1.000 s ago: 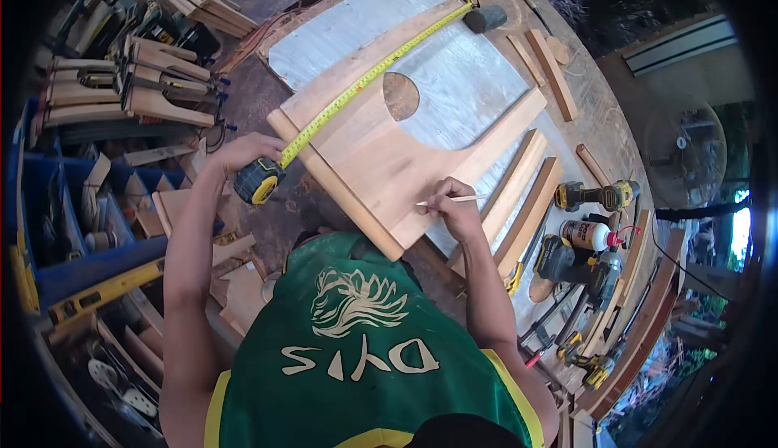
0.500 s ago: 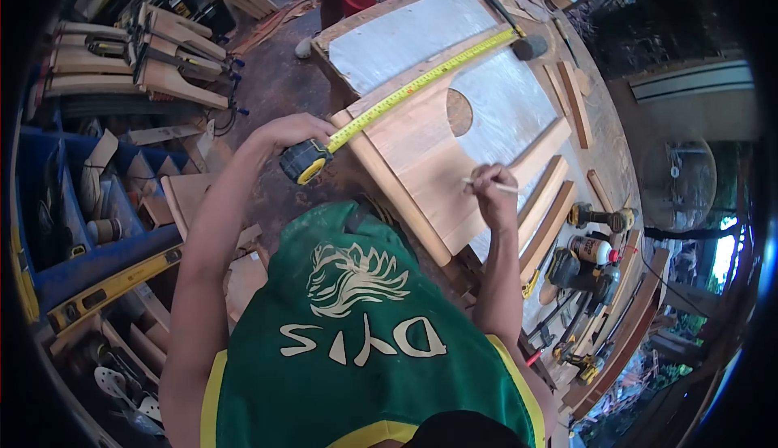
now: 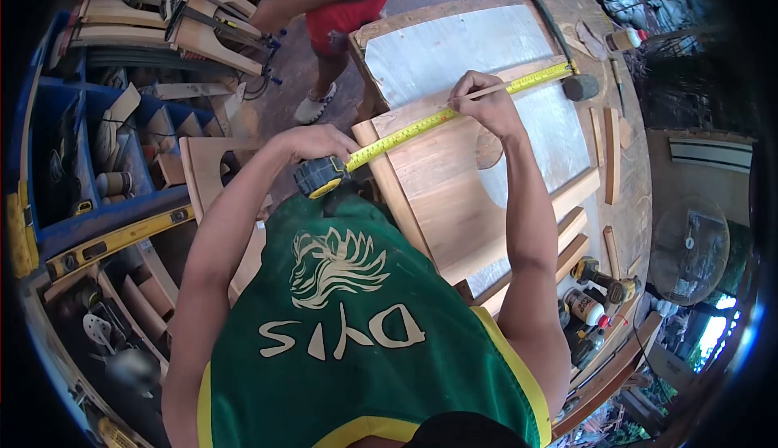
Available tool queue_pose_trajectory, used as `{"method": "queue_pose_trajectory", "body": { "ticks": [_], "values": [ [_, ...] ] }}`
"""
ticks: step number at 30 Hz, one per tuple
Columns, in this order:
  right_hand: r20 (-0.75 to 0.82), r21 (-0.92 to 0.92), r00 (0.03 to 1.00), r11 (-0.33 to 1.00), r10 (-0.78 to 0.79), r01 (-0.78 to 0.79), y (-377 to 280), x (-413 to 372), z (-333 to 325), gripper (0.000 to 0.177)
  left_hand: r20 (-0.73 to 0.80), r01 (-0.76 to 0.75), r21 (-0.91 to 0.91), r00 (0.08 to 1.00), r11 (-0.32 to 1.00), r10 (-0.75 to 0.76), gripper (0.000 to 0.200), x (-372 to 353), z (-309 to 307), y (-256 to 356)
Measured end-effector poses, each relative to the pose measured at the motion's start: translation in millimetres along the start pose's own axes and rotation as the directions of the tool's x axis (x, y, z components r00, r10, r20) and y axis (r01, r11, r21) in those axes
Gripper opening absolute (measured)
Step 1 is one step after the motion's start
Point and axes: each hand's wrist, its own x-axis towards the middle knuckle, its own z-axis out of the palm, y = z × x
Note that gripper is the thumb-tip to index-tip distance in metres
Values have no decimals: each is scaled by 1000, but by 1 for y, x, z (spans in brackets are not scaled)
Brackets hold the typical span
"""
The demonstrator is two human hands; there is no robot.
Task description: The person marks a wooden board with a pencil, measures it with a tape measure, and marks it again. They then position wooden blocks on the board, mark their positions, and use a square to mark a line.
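My left hand [image 3: 318, 141] is closed on a black and yellow tape measure [image 3: 321, 177] at the near edge of a wooden piece. Its yellow blade [image 3: 405, 132] runs out across the wood to a mallet [image 3: 580, 87] at the far side. Over the middle of the blade, my right hand [image 3: 489, 111] grips a pencil [image 3: 491, 90] between closed fingers. Where the pencil tip meets the work is hard to make out. Below the blade lies a wide light-wood panel [image 3: 438, 192] with a curved cutout, partly hidden by my right forearm.
The workbench [image 3: 632, 152] carries wood strips, a drill [image 3: 604, 279] and a glue bottle [image 3: 585, 306]. Another person in red shorts [image 3: 344, 26] stands beyond it, hands at the clamped wood pieces [image 3: 215, 38]. A blue divided shelf [image 3: 69, 233] with a yellow level [image 3: 121, 241] is at left.
My right hand has moved up and away from the panel to the tape blade, still with the pencil. My left hand keeps the tape measure. The other person's arms have come into view.
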Motion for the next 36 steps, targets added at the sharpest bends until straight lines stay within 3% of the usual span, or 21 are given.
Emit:
{"method": "queue_pose_trajectory", "body": {
  "ticks": [4, 7, 10, 13, 19, 21, 23, 26, 31, 36],
  "values": [
    [171, -102, 976, 988, 136, -119, 4, 18, 9, 15, 27, 40, 34, 999, 999, -41, 45, 2, -2, 6],
    [218, -119, 968, 988, 126, -102, 9, 26, 8, 16, -4, 39, 128, 999, 991, -39, 39, -6, 1, 22],
    [200, -99, 973, 991, 114, -95, 18, 25, 6, 13, -9, 15, 129, 1000, 991, -14, 38, -8, 1, 20],
    [161, -56, 978, 991, 131, -123, 19, 20, 2, 11, 0, -118, 186, 993, 975, 121, 39, 4, -6, -3],
    [138, -67, 980, 989, 140, -132, 17, 21, -4, 15, 5, 100, 16, 995, 995, -100, 40, -3, -1, 11],
    [133, -154, 981, 980, 143, -122, 13, 21, -2, 14, 9, -4, 53, 1000, 999, 4, 39, 3, -5, 1],
    [167, -120, 979, 988, 116, -96, 6, 19, 3, 14, 8, -102, 67, 995, 993, 101, 38, 1, -4, -6],
    [233, -133, 963, 986, 134, -105, 15, 23, 16, 15, 7, -2, 73, 1000, 997, 2, 41, -5, 0, 9],
    [234, -206, 954, 969, 187, -139, 20, 25, 21, 14, -7, 17, 56, 1000, 998, -17, 43, -8, 1, 13],
    [248, -182, 959, 979, 138, -94, 29, 25, 24, 13, -7, 11, 54, 1000, 999, -10, 43, -8, 0, 13]
  ]
}}
